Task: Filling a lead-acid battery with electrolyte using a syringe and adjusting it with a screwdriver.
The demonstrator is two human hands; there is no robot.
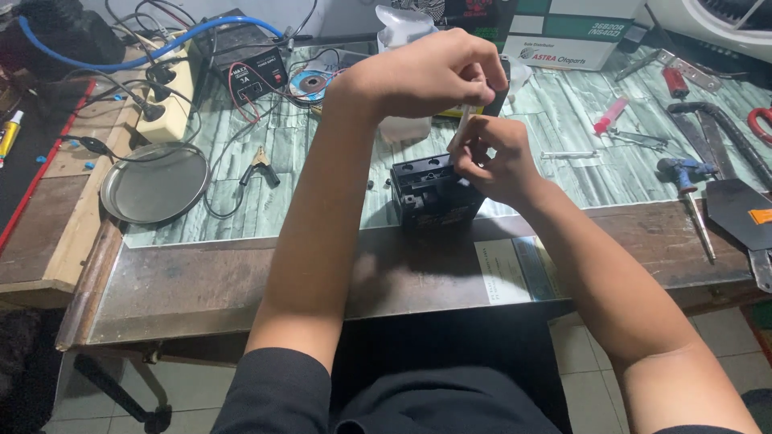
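Note:
A small black battery box [430,193] stands on the green-patterned bench top near its front edge. Above it, my left hand [426,74] pinches the top of a thin clear syringe-like tube [464,122] that points down at the box. My right hand [494,157] rests on the box's right top corner and grips the tube's lower end. The tube's tip is hidden behind my fingers.
A round metal tray [154,183] lies at left, with a black power supply [241,68], cables and a crocodile clip [261,165] nearby. A white plastic bottle [402,32] stands behind my hands. Screwdrivers [691,197], a pink tool [609,116] and metal parts crowd the right.

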